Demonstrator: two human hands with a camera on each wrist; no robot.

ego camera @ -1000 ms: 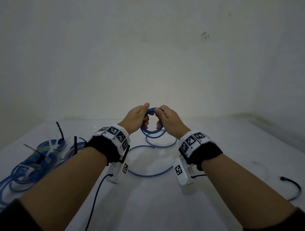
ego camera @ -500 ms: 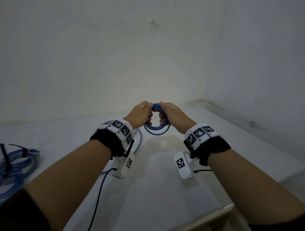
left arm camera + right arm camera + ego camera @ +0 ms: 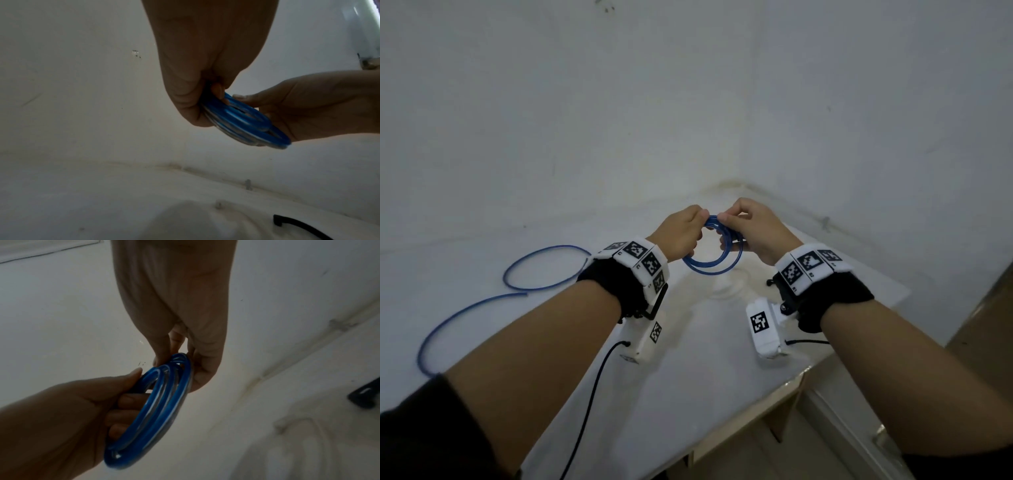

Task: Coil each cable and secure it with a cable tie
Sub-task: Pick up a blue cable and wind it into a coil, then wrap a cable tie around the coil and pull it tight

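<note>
From the head view, the left hand (image 3: 681, 229) and the right hand (image 3: 751, 228) meet above the far corner of the white counter (image 3: 688, 359), both gripping a small coil of glossy blue round cable (image 3: 710, 255) held up in the air between them. Fingers and thumbs of each hand curl round the top of the loops, while the lower arc hangs free below. A loose blue tail of the same cable (image 3: 544, 270) lies in a wide curve on the counter to the left, well apart from the coil.

In the left wrist view, the left hand (image 3: 205, 65) pinches several blue loops (image 3: 246, 120) between thumb and curled fingers; the right hand (image 3: 308, 105) holds the opposite side. A thin black curved strip (image 3: 298, 225) lies on the counter below.

In the right wrist view, the right hand (image 3: 185, 321) clasps the coil's upper edge (image 3: 156, 402), and the left hand (image 3: 61, 418) has its fingers threaded through the loops.
</note>
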